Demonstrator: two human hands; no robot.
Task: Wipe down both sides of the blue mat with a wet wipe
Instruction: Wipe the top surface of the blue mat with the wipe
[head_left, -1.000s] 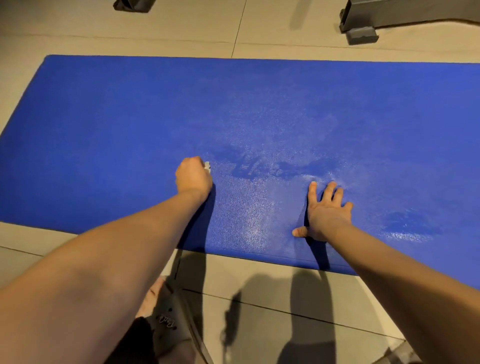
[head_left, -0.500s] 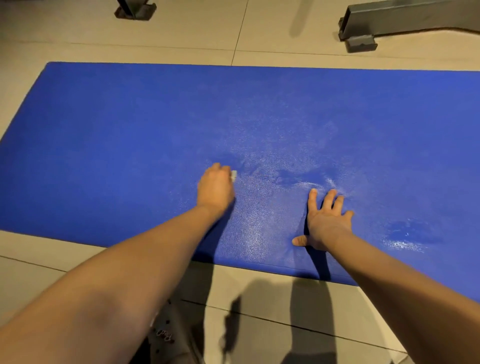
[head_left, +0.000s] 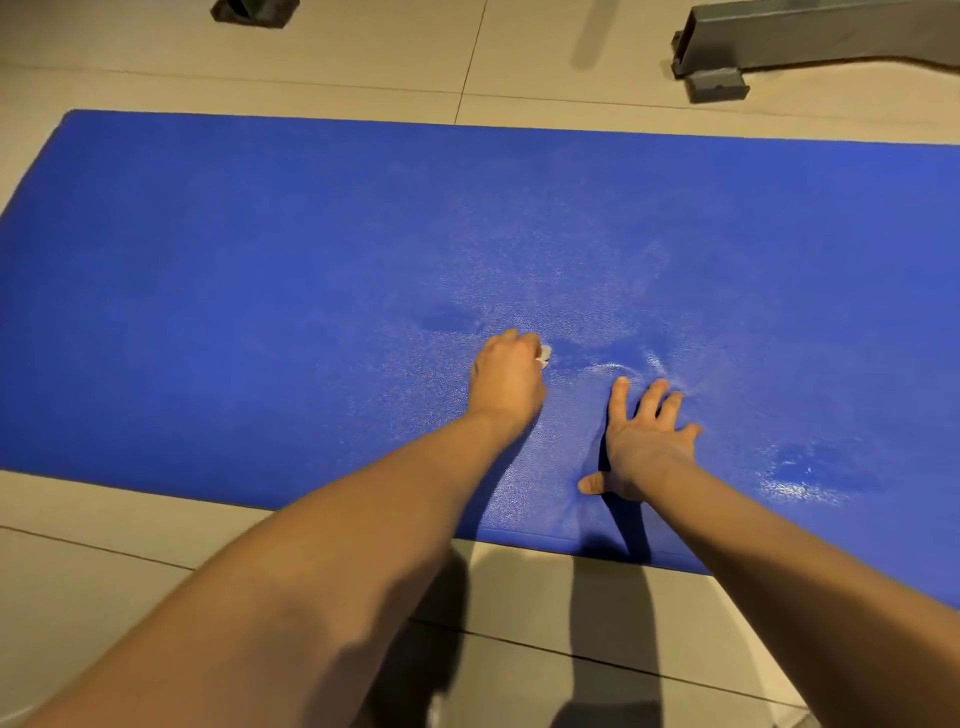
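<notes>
Blue mat (head_left: 260, 291) lies flat on the tiled floor (head_left: 156, 545) in front of us, long side left to right. Our left hand (head_left: 506, 382) is fisted around a white wet wipe (head_left: 544, 356), pressed to the mat nr its middle. Our right hand (head_left: 641, 441) lies flat beside it, fingers spread, holding nothing. Damp streaks shine btwn and right of them.

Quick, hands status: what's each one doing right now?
Left hand: closed on the wet wipe, pressed to the blue mat.
Right hand: open, flat on the mat, holding nothing.
</notes>
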